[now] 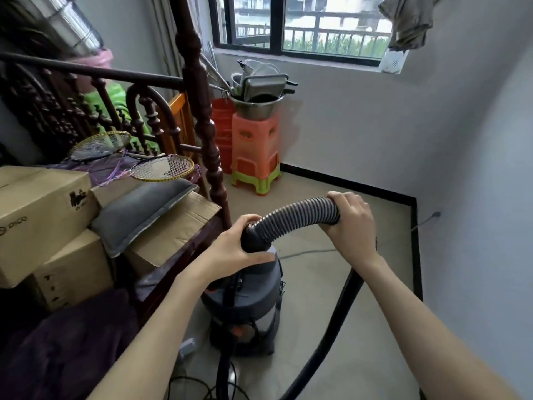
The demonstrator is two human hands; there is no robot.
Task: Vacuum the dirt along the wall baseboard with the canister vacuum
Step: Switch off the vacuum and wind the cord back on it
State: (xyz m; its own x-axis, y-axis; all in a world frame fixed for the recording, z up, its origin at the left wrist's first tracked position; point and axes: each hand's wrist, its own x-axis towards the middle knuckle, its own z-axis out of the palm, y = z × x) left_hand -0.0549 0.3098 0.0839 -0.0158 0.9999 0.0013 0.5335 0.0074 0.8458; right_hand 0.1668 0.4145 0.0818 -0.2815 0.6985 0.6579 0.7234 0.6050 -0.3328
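The grey canister vacuum (253, 290) stands on the floor just below my hands. Its ribbed hose (300, 216) arches up from the black cuff on top of the canister. My left hand (230, 249) grips that black cuff at the hose's base. My right hand (350, 217) grips the hose at the top of its bend. From there a black section of hose (331, 333) runs down to the bottom edge of the view. The black baseboard (415, 246) lines the white walls at the right and the back. The nozzle is not in view.
A dark wooden bed frame (202, 111) piled with cardboard boxes (43, 206), a grey cushion and badminton rackets fills the left. Stacked orange stools (255, 157) with metal pans stand in the back corner under the window. Cables (202, 388) lie on the floor near me.
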